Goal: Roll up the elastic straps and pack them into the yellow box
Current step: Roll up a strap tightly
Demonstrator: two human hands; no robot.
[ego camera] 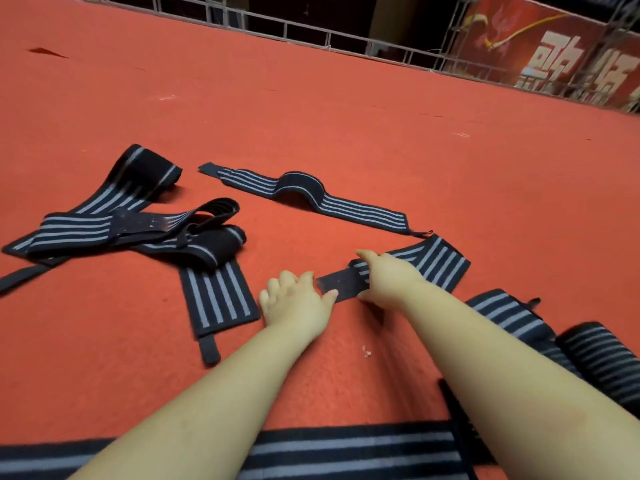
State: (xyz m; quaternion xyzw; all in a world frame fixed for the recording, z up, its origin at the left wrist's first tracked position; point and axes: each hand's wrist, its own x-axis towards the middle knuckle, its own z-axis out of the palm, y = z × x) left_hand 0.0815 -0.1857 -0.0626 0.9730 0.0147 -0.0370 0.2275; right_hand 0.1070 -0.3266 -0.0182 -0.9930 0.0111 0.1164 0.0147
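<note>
Several black elastic straps with grey stripes lie on the red carpet. One strap (433,263) lies just ahead of me, its plain black end (341,284) pointing left. My right hand (388,278) holds this strap where the black end meets the stripes. My left hand (294,301) lies beside it, its thumb touching the tip of the black end, fingers loosely bent. Another strap (311,195) stretches flat beyond, humped in its middle. A tangled pile of straps (138,223) sits to the left. No yellow box is in view.
A rolled strap (602,362) and a loose one (509,313) lie at the right by my forearm. A wide striped strap (346,448) runs along the bottom edge. Metal railing (311,32) and a red banner (554,53) bound the carpet far off.
</note>
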